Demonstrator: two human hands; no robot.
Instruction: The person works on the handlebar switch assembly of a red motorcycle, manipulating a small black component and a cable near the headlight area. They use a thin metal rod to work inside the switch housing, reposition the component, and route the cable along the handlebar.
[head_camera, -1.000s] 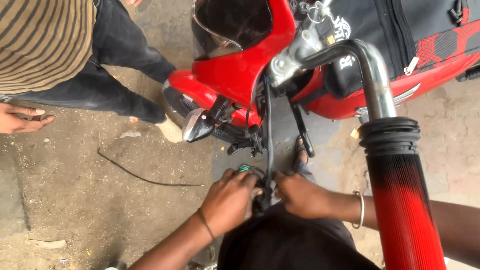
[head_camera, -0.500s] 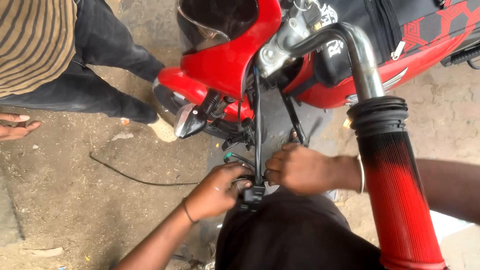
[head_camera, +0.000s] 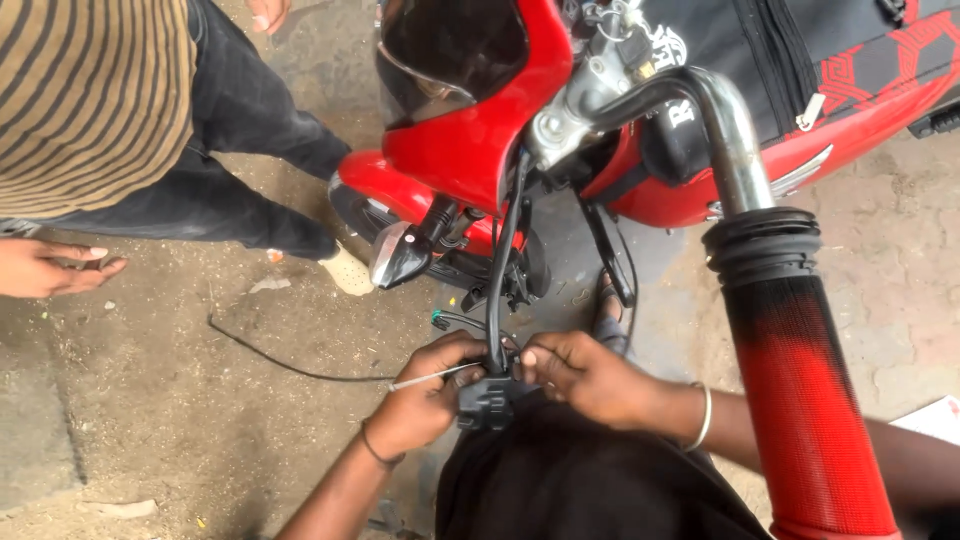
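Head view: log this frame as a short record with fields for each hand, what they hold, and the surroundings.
left hand: grips a black connector block and a thin pale tie
right hand: pinches the black cable above the block
vehicle: red motorcycle, red-black handlebar grip nearest the camera
bystander: a person in a striped shirt at left
ground: loose black wire on dirt

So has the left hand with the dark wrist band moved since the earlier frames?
No, hardly. The left hand still sits just below the motorcycle's silver-backed turn indicator, at the lower end of the black cable. Only the camera view shifted.
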